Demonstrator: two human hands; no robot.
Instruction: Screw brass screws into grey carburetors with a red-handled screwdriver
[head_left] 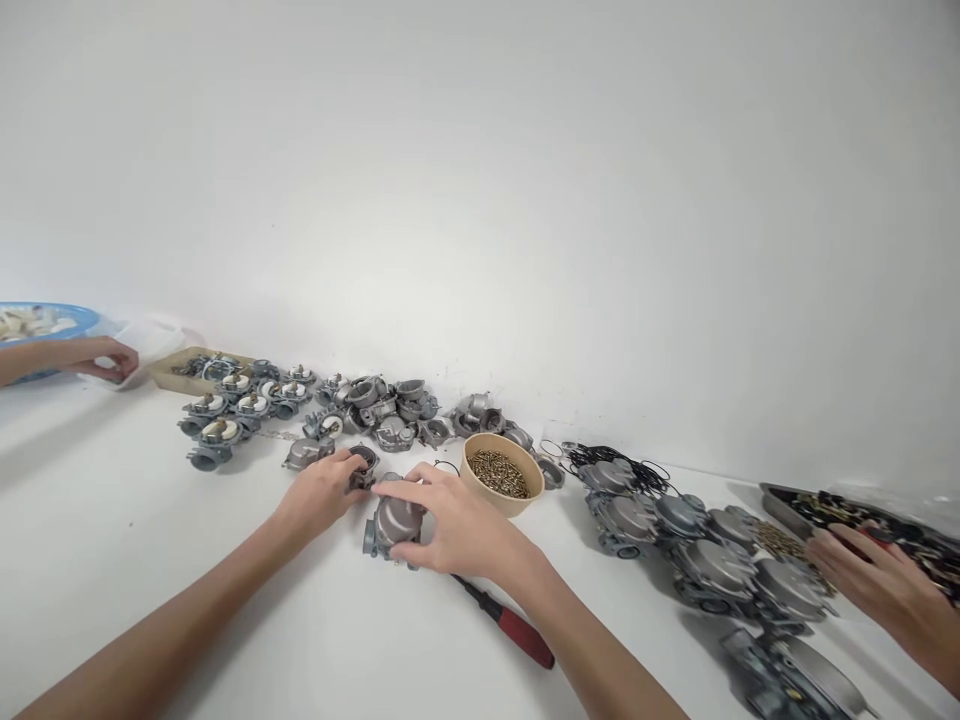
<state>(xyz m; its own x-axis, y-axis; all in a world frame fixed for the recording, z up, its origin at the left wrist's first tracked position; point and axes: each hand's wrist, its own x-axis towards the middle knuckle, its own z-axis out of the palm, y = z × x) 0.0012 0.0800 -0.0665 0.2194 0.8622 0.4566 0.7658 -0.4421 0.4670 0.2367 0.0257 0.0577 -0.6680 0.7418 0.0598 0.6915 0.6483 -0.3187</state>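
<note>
My right hand (457,525) curves its thumb and fingers around a grey metal carburetor (397,520) that sits on the white table. Just to its left, my left hand (322,495) has its fingertips closed on the edge of a small grey float bowl (365,458). Behind that wrist lies another carburetor (306,453). A screwdriver with a red and black handle (525,638) lies partly behind my right forearm. Close behind my right hand stands a round tan tub (502,475) full of small brass-coloured screws.
Along the wall lies a heap of float bowls (382,405). Carburetor bodies with white floats (251,403) stand left; closed carburetors (716,568) stand right, near black rubber rings (615,462). Other people's hands work at the far left (105,358) and far right (885,580).
</note>
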